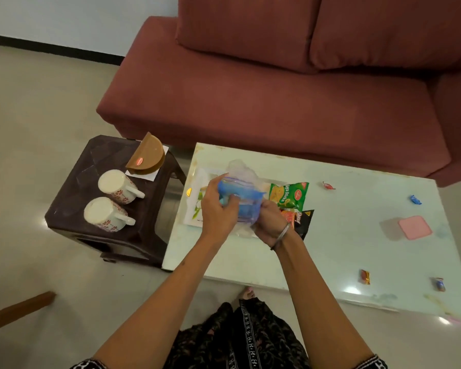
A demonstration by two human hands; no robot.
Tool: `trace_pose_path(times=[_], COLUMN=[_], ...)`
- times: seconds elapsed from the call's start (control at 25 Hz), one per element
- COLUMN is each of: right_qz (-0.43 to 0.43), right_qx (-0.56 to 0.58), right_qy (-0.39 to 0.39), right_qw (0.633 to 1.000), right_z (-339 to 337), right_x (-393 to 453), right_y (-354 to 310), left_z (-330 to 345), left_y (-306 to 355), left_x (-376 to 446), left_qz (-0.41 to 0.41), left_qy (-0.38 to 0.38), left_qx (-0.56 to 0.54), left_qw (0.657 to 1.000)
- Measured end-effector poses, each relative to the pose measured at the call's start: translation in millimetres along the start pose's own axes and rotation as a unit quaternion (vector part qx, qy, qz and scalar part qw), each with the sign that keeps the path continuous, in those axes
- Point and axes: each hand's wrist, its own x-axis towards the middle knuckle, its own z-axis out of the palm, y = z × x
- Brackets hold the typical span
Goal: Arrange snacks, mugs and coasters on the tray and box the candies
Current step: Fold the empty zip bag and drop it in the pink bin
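Both hands hold a clear plastic zip bag (244, 170) with something blue inside, just above the white tray (197, 198) on the pale table (330, 235). My left hand (218, 209) grips the bag's left side and my right hand (270, 222) grips its lower right corner. A green snack packet (290, 195), an orange packet (289, 217) and a black packet (305, 221) lie at the tray's right end. Several wrapped candies are scattered over the table: red (328, 185), blue (415, 199), orange (364, 276). A pink-lidded box (415, 227) sits at the right.
A dark stool (72, 193) left of the table carries two white flowered mugs (117, 186) (105, 214) on their sides and brown coasters (148, 157) on a white napkin. A red sofa (277, 97) stands behind. A wooden piece (19, 307) lies on the floor at left.
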Motion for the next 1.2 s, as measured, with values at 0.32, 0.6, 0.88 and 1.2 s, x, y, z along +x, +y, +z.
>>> trace_pose_path(times=[0.32,0.6,0.88,1.2], right_qz=[0.103,-0.039,-0.143,-0.184], right_qx=[0.034,0.137,-0.126,-0.132], right_qy=[0.001,0.059,0.202,0.306], right_qw=[0.994,0.988,0.961,0.925], right_z=[-7,-40,-119,-268], right_x=[-81,-136,-176,-256], right_y=[31,7,4,-18], left_z=[-2,34,120,241], left_y=[-3,-12,-8,15], left_x=[-49,-88,-138,-191], left_qz=[0.129,0.198,0.108,-0.095], left_qy=[-0.037,-0.124,-0.215,-0.461], left_qx=[0.044,0.107,0.15,0.006], left_qw=[0.99,0.966,0.959,0.883])
